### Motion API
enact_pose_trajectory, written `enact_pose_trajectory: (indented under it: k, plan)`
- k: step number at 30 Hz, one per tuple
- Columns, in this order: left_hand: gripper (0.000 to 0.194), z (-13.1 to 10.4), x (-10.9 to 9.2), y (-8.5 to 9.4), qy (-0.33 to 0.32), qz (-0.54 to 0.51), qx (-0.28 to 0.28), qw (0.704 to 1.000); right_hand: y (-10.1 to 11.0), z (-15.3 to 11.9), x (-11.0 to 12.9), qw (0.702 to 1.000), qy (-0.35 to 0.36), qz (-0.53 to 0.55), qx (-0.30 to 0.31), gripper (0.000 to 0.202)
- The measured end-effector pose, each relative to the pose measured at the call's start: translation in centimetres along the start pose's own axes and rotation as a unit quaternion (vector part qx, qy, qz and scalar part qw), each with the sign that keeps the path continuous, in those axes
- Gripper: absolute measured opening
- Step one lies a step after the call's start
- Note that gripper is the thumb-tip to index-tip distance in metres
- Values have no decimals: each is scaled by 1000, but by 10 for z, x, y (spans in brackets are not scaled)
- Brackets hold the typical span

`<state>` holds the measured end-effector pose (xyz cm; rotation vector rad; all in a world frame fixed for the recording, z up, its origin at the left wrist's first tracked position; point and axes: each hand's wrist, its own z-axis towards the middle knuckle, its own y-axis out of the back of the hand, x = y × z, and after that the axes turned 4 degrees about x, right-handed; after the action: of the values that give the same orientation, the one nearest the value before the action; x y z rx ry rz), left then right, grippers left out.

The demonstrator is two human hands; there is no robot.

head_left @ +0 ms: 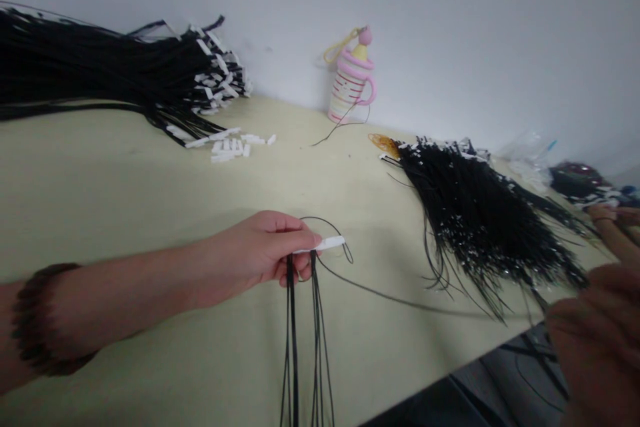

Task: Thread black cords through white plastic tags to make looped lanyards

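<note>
My left hand (283,247), a dark beaded bracelet on its wrist, is closed in a pinch on a small white strip (333,242). Several black cords (293,347) hang from the strip down past the table's front. One thin black cord (390,295) loops around the strip and runs right to my right hand (595,340). That hand is blurred at the right edge, its fingers closed where the cord reaches it; their tips are partly hidden.
Black cords with white ends lie in a big bundle (115,73) at left and a pile (465,207) at right. Loose white pieces (230,147) lie near the bundle. A pink-and-white cup-shaped item (350,83) stands by the wall. Another person's hand (615,230) shows at right.
</note>
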<state>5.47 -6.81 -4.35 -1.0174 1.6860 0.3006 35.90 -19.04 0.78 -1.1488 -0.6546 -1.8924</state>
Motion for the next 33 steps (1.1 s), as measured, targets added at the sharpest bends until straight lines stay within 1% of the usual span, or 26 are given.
enact_pose_trajectory:
  k: [1, 2, 3, 4, 5, 6, 7, 9, 10, 12, 17, 23, 30, 33]
  plan:
    - [24, 0, 0, 0, 1, -3, 0, 1000, -10, -5, 1, 999, -40, 0, -2, 26]
    - [24, 0, 0, 0, 3, -5, -1, 1000, -24, -11, 2, 997, -71, -22, -19, 12]
    - [24, 0, 0, 0, 4, -7, -2, 1000, -39, -19, 2, 994, -68, -52, -67, 11]
    - [24, 0, 0, -1, 5, -10, -4, 1000, -55, -26, 0, 993, -68, -77, -65, 18]
    - [24, 0, 0, -1, 6, -14, -5, 1000, -71, -34, -2, 991, -56, -116, -30, 15]
    - [23, 0, 0, -1, 6, -17, -5, 1000, -85, -40, -5, 985, -60, -163, 16, 10]
    - [22, 0, 0, -1, 6, -20, -4, 1000, -98, -45, -9, 975, -49, -207, 66, 5]
    - [20, 0, 0, -2, 7, -26, -3, 1000, -115, -51, -16, 952, -13, -261, 162, 12]
    - [19, 0, 0, -2, 6, -28, -4, 1000, -120, -52, -18, 943, 5, -272, 194, 16]
    - [19, 0, 1, -2, 5, -31, -6, 999, -124, -53, -21, 934, 26, -274, 226, 20]
    - [17, 1, 1, -1, 2, -30, -6, 1000, -124, -56, -23, 933, 33, -259, 248, 18]
    - [15, 1, 1, -2, -1, -27, -5, 1000, -128, -58, -25, 933, 18, -256, 252, 18]
    - [14, 1, 2, 0, 1, -29, -6, 1000, -127, -58, -26, 930, -3, -250, 268, 19]
    - [14, 1, 3, 1, 0, -29, -2, 1000, -127, -58, -25, 933, -1, -248, 260, 18]
